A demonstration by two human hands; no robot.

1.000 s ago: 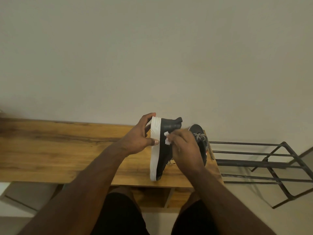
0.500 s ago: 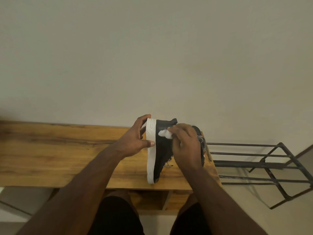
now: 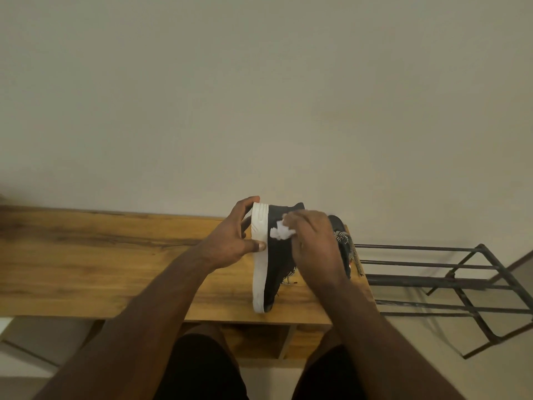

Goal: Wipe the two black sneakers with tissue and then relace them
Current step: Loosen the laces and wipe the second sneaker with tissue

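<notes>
Since the frame one second earlier, the right hand (image 3: pixel 313 249) and its tissue wad (image 3: pixel 281 232) have shifted up the black upper toward the far end of the sneaker (image 3: pixel 278 261); the left hand (image 3: pixel 230 241) has kept its grip on the sole.

Hand state: the left hand grips the white sole (image 3: pixel 259 255), thumb on the sidewall and fingers curled over the far end. The right hand pinches the crumpled tissue in curled fingers and presses it against the upper.

Position of the work: the sneaker stands on its side on the wooden bench (image 3: pixel 101 269), sole facing left, upper facing right. Its long axis runs away from the person, near end at the front edge of the bench. The sneaker sits between the two hands — the left braces, the right wipes. The next stroke probably runs along that axis, back toward the body, so the right hand is the working hand.

A second sneaker (image 3: pixel 340 241) with speckled laces (image 3: pixel 353 255) lies just behind the right hand, partly hidden. Loose lace ends show under the held shoe.

Surroundings: the bench stands against a plain pale wall (image 3: pixel 259 96). A dark metal rack (image 3: pixel 447 284) stands just beside the right end of the bench.
</notes>
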